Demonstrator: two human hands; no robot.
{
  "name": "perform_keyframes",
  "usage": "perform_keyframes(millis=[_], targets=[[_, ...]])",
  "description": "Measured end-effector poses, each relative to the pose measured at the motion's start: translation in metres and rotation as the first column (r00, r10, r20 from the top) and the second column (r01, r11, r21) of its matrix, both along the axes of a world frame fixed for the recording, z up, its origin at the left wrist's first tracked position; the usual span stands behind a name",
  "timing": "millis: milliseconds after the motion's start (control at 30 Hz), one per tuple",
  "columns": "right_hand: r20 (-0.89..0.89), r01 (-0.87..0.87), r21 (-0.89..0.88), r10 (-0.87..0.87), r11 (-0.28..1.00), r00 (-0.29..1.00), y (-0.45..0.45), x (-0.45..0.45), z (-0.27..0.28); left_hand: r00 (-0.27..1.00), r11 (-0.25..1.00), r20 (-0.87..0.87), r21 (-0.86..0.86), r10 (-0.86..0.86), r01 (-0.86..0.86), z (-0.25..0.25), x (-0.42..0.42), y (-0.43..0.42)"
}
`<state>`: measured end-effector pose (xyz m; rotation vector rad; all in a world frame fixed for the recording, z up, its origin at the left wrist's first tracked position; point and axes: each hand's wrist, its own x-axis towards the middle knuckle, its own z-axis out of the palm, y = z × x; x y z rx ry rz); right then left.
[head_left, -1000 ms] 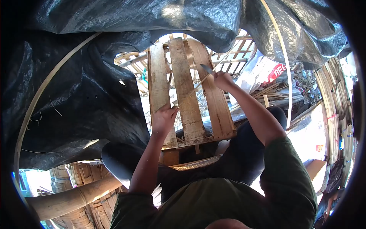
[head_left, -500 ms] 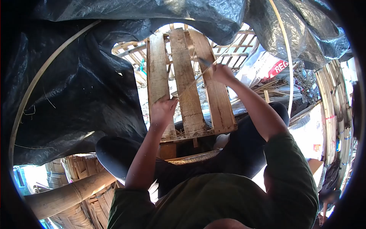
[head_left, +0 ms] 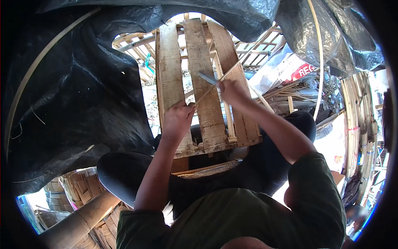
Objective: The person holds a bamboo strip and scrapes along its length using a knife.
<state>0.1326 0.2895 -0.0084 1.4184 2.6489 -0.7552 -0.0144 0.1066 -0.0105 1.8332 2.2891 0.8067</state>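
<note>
My left hand (head_left: 178, 119) is closed around the lower end of a thin bamboo strip (head_left: 203, 98). From there the strip slants up to the right, over a slatted wooden bench (head_left: 206, 99). In my right hand (head_left: 233, 93), slightly blurred, is a knife (head_left: 207, 78). Its blade points up and left across the strip, near the middle of the bench. The knife's handle is hidden inside my fingers, and whether they also touch the strip I cannot tell.
Black plastic sheeting (head_left: 78, 103) hangs at the left and overhead. A thick bamboo pole (head_left: 85, 218) lies at lower left. Bundled bamboo strips (head_left: 352, 124) stand at the right. A white sack with red print (head_left: 286, 72) lies beyond the bench.
My right hand and the knife have moved left and down, closer to my left hand. My left hand stays closed on the strip's lower end. The whole view has shifted slightly.
</note>
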Motion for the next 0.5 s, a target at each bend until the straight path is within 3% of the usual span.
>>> perform_keyframes(millis=[33,67,133,167,200,267,300,333,400,433,467,500], targets=[[-0.076,-0.096,0.069,0.101,0.993,0.992,-0.015,0.002,0.011,1.000,1.000,0.027,-0.018,-0.008,0.008,0.005,0.001,0.000],[-0.047,-0.077,0.051,0.079,0.996,0.996,-0.010,0.002,0.013,0.999,1.000,0.033,-0.018,-0.012,0.013,0.003,0.001,0.002],[0.066,-0.283,0.361,0.278,0.889,0.958,0.043,0.019,-0.033,0.999,1.000,0.043,0.009,-0.008,0.007,0.001,0.001,0.004],[-0.021,0.095,0.080,-0.093,0.992,0.995,0.045,0.015,0.006,0.999,1.000,0.047,0.014,-0.014,0.013,0.001,0.000,0.007],[-0.063,0.084,0.228,-0.072,0.970,0.995,0.056,0.022,-0.006,0.999,1.000,0.049,-0.001,-0.007,0.007,-0.001,0.000,0.010],[0.098,-0.162,0.345,0.136,0.925,0.986,0.031,0.019,-0.025,0.998,1.000,0.062,-0.010,-0.004,0.004,-0.005,0.000,0.011],[-0.110,-0.186,0.493,0.272,0.850,0.956,0.014,0.025,-0.049,0.998,1.000,0.057,-0.021,-0.003,0.004,-0.007,0.001,0.011],[0.057,-0.053,0.065,0.049,0.997,0.997,-0.027,-0.002,0.029,0.999,1.000,0.050,-0.030,0.000,0.002,-0.009,0.000,0.011],[0.076,-0.094,0.093,0.087,0.991,0.993,-0.024,-0.002,0.021,1.000,1.000,0.019,0.004,0.004,-0.004,-0.012,0.001,0.012],[-0.033,-0.032,0.091,0.035,0.995,0.999,-0.005,0.007,0.007,1.000,1.000,-0.012,0.024,0.006,-0.005,-0.013,0.002,0.011],[0.069,-0.086,0.162,0.076,0.983,0.995,0.021,0.013,0.007,1.000,1.000,-0.015,0.026,0.001,-0.001,-0.011,0.002,0.011],[0.022,0.025,0.175,-0.029,0.984,0.999,0.035,0.014,0.008,1.000,1.000,-0.021,0.030,-0.003,0.004,-0.009,0.002,0.012]])
